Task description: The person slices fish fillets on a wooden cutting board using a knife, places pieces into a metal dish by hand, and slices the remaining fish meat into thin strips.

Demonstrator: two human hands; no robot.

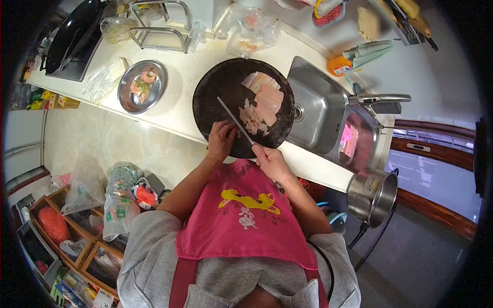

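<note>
Your right hand (270, 161) grips the knife (234, 118); your left hand (221, 139) curls over the board (213, 87), its hold unclear. The pale fillets (269, 101), on the board beyond the knife, look soft, slippery: press flat, fingertips tucked

Your knife (234, 119) is smooth metal, your board (213, 87) looks matt, the bowl (126, 91) is shiny metal, your apron (215, 228) cloth.
</note>
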